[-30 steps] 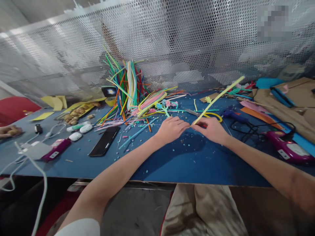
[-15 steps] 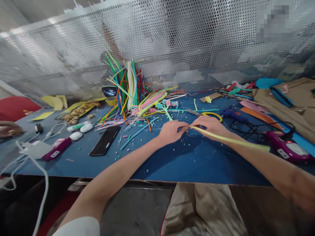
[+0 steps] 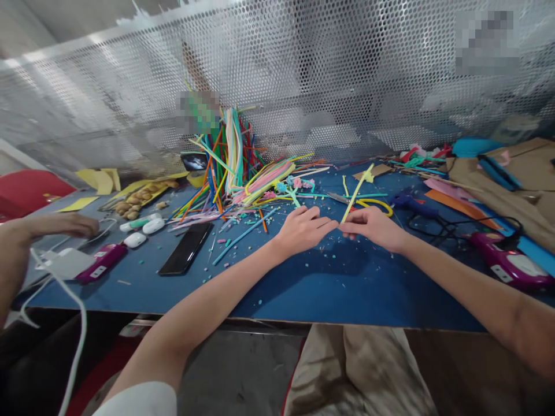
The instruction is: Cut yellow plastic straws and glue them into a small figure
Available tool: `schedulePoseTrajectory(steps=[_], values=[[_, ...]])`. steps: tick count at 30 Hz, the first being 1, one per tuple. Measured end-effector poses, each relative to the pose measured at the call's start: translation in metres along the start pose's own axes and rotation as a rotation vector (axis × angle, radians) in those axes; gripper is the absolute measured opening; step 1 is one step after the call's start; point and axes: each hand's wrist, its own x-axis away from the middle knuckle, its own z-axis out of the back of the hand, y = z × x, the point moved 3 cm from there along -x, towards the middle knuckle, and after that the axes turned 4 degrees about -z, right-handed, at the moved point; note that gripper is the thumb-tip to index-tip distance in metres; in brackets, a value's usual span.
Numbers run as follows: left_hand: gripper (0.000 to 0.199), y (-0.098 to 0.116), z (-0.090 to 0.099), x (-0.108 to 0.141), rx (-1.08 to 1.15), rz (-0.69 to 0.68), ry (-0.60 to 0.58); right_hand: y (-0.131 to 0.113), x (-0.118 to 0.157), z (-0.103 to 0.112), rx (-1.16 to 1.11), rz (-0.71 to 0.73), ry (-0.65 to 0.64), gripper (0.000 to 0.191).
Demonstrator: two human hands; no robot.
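Over the desk (image 3: 303,300), the yellow pipe cleaner (image 3: 356,193) points toward one o'clock, its near end pinched by the right hand (image 3: 370,227). The left hand (image 3: 299,232) meets it from nine o'clock; whether it grips, I cannot tell. Likely light, soft, bendable, barely slippery; best pinched near the end.

We see dim, greyish light, brightest upper left on mesh screen (image 3: 269,69); soft shadow on desk (image 3: 390,300) below left hand (image 3: 299,229) and right hand (image 3: 370,227); darkness underneath; wide-angle stretching at edges; two pixelated patches.
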Motion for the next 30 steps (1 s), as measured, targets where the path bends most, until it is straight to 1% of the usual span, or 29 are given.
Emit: schedulePoseTrajectory(steps=[2, 4, 5, 8, 10, 12, 15, 17, 20, 22, 24, 26, 28, 30], values=[[0.028, 0.0, -0.004, -0.002, 0.072, 0.101, -0.028, -0.004, 0.001, 0.003, 0.209, 0.15, 0.125, 0.027], [0.032, 0.0, -0.009, -0.003, 0.188, 0.199, -0.07, -0.007, 0.002, 0.005, 0.428, 0.322, 0.194, 0.023], [0.033, -0.001, -0.011, -0.003, 0.256, 0.243, -0.093, -0.008, 0.002, 0.005, 0.523, 0.404, 0.188, 0.022], [0.032, -0.004, -0.015, -0.002, 0.468, 0.343, -0.159, -0.009, 0.001, 0.002, 0.734, 0.617, 0.096, 0.024], [0.031, -0.006, -0.016, -0.001, 0.587, 0.385, -0.188, -0.009, 0.0, 0.001, 0.845, 0.701, 0.073, 0.026], [0.031, -0.008, -0.016, -0.001, 0.658, 0.413, -0.193, -0.009, 0.0, -0.001, 0.916, 0.749, 0.078, 0.027], [0.03, -0.006, -0.014, -0.001, 0.67, 0.438, -0.158, -0.008, 0.0, -0.002, 0.882, 0.743, 0.122, 0.023], [0.029, -0.004, -0.012, -0.001, 0.611, 0.449, -0.121, -0.009, 0.0, -0.002, 0.783, 0.683, 0.165, 0.02], [0.028, -0.001, -0.008, -0.001, 0.45, 0.425, -0.028, -0.008, 0.001, -0.001, 0.611, 0.498, 0.267, 0.018], [0.028, 0.001, -0.005, -0.001, 0.331, 0.356, 0.039, -0.008, 0.001, 0.0, 0.486, 0.36, 0.326, 0.019], [0.029, 0.003, -0.003, -0.001, 0.222, 0.256, 0.082, -0.008, 0.002, 0.0, 0.347, 0.248, 0.32, 0.023], [0.027, 0.004, -0.001, 0.0, 0.132, 0.162, 0.099, -0.008, 0.002, -0.001, 0.234, 0.175, 0.27, 0.028], [0.026, 0.004, 0.001, 0.001, 0.062, 0.101, 0.108, -0.008, 0.003, -0.003, 0.164, 0.146, 0.21, 0.031], [0.026, 0.003, 0.002, 0.003, 0.019, 0.075, 0.113, -0.007, 0.002, -0.004, 0.119, 0.147, 0.164, 0.032]])
